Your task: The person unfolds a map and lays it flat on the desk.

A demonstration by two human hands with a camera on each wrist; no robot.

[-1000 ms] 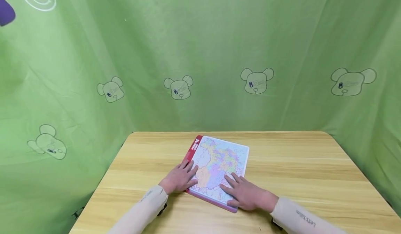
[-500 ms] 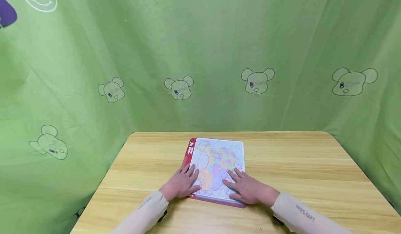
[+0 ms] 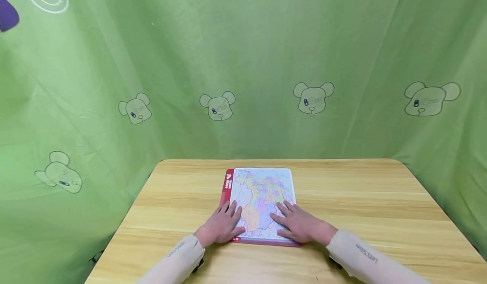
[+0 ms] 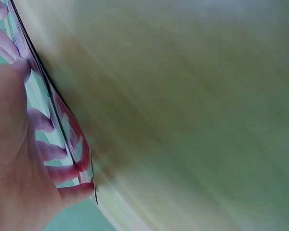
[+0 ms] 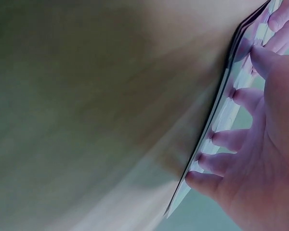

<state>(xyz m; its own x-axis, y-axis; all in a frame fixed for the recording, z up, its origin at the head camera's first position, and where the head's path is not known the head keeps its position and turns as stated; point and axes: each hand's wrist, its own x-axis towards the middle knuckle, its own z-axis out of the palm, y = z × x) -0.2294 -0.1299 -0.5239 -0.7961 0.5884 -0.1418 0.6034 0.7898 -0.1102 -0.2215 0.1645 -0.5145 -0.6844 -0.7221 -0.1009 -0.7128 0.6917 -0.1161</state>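
A flat map board (image 3: 262,187) lies on the table, with pastel regions on white and a red strip (image 3: 227,180) with white lettering along its left side. A purplish layer shows under its near edge. My left hand (image 3: 220,225) rests on the lower left part, fingers spread over the red strip and map. Spread likewise, the fingers of my right hand (image 3: 303,225) touch the lower right part. In the left wrist view, the left fingertips (image 4: 89,186) press on the glossy surface. The right wrist view has the right fingers (image 5: 231,139) on the board and thin layers along its edge.
The wooden table (image 3: 365,208) has rounded far corners and extends on both sides of the board. A green curtain (image 3: 266,136) with bear drawings hangs behind and beside it.
The map board has turned counterclockwise from a slant to nearly square with the table, its top shifting left. Both hands have stayed on it, moving only slightly.
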